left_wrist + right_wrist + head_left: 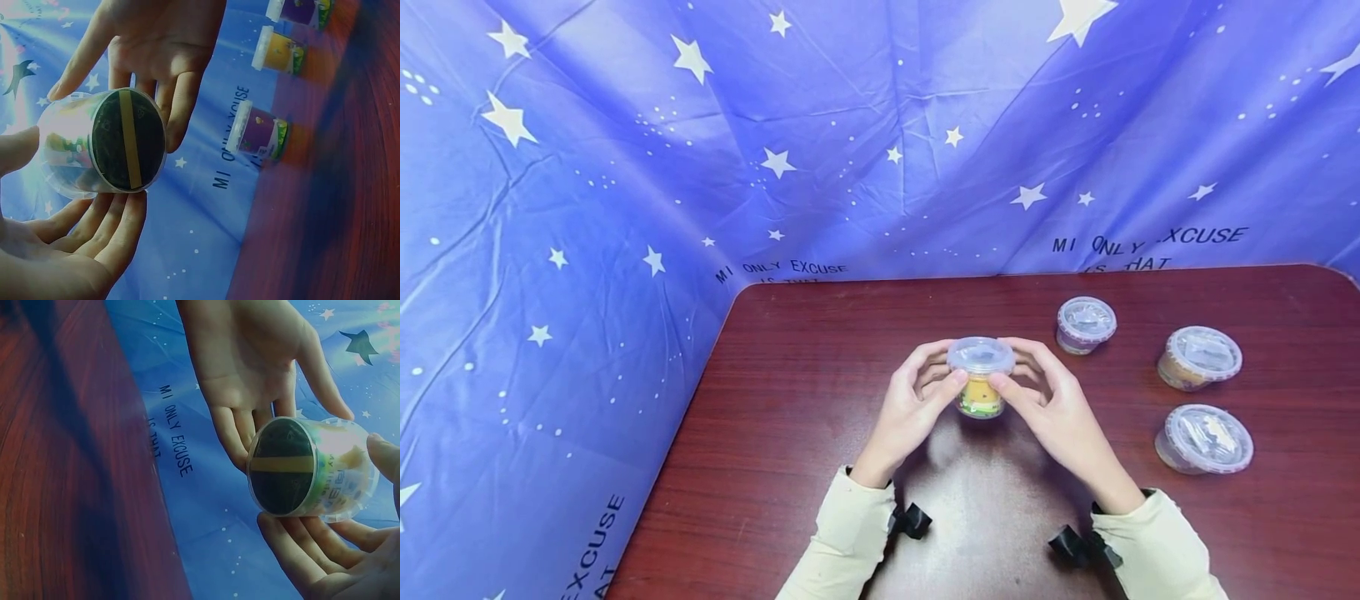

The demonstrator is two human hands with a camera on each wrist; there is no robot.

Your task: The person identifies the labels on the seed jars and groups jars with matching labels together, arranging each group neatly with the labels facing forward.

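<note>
Between both hands is a small clear plastic tub [981, 392] with a translucent lid and a yellow and green label. My left hand [913, 404] grips its left side, thumb on the front and fingers behind. The right hand [1052, 408] holds the opposite side in the same way. Both wrist views show the tub raised over the table, its dark base [128, 140] crossed by a tan strip. In the right wrist view the base [281, 465] faces the camera, and part of the printed label [334, 465] shows beside it.
Three more lidded tubs stand at the right of the dark red wooden table [775, 375]: one at the back [1086, 325], one farther right [1199, 358] and one nearer [1204, 439]. A blue star-patterned cloth [850, 125] hangs along the back and left edges.
</note>
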